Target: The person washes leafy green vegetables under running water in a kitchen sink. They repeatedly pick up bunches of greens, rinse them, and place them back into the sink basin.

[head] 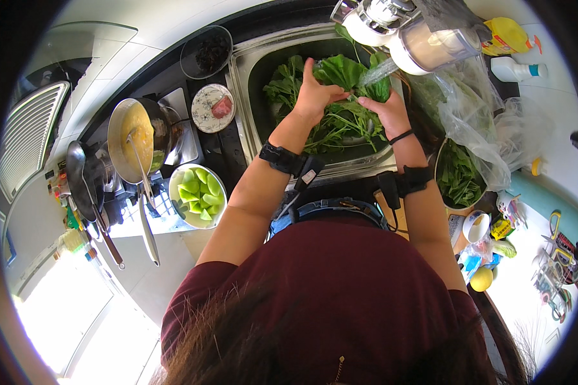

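Both hands are over a stainless steel sink point(256, 86) with leafy green vegetables point(339, 122) lying in it. My left hand point(314, 96) pinches the stem end of a broad green leaf point(338, 72), with one finger sticking up away from it. From the other side, my right hand point(389, 109) grips the same bunch by its leaves and stems. Water point(378, 72) streams from a tap-mounted filter point(428, 45) onto the leaves between my hands. Loose stems and leaves spread below both hands, partly covering the sink's bottom.
Left of the sink are a plate with raw meat point(221, 107), a glass bowl with dark food point(212, 53), a bowl of cut green pieces point(200, 192) and a pan of yellow liquid point(132, 144). At right are a pot of greens point(460, 178) and plastic bags point(477, 120).
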`<action>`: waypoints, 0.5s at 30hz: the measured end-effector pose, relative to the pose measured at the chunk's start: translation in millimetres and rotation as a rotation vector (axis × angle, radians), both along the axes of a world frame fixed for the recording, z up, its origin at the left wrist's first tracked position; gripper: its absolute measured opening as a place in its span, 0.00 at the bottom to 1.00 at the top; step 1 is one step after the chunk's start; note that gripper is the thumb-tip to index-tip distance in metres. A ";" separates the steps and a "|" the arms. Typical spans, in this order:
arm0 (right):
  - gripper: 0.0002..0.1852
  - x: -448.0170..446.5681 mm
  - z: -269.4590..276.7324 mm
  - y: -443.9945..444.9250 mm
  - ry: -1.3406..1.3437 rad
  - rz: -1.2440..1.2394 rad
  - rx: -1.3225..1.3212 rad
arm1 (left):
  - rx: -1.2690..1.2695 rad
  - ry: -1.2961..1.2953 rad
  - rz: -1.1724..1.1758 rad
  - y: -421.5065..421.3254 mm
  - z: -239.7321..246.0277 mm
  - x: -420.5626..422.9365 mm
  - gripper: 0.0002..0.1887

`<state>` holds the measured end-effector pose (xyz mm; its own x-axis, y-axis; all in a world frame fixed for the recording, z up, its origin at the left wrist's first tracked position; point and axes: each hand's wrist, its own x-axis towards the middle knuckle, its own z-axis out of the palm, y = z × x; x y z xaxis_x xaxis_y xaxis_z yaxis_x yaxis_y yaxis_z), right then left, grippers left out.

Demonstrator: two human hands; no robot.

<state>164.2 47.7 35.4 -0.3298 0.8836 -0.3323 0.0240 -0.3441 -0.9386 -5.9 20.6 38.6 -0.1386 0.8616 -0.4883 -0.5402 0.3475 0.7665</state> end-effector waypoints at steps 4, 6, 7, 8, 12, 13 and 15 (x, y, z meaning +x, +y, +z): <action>0.20 -0.5 5.1 1.0 -0.027 0.015 0.023 | 0.505 1.298 -0.026 -1.6 8.5 -6.9 0.28; 0.20 -0.3 7.2 2.1 -0.019 0.034 0.007 | 0.809 1.286 -0.301 0.3 9.7 -16.0 0.21; 0.19 0.2 8.1 2.9 -0.006 0.049 -0.012 | 0.945 1.262 -0.442 1.2 9.5 -20.2 0.18; 0.19 0.6 8.7 3.4 0.009 0.060 -0.021 | 0.923 1.315 -0.496 -0.5 8.4 -20.2 0.11; 0.18 2.4 8.8 4.2 0.040 0.100 -0.075 | 0.804 1.299 -0.599 -0.9 6.1 -25.1 0.09; 0.18 3.2 8.5 4.1 0.044 0.108 -0.086 | 0.829 1.314 -0.591 -1.1 5.7 -24.5 0.08; 0.17 4.6 7.8 4.2 0.058 0.122 -0.112 | 0.868 1.315 -0.574 -1.1 5.2 -22.8 0.07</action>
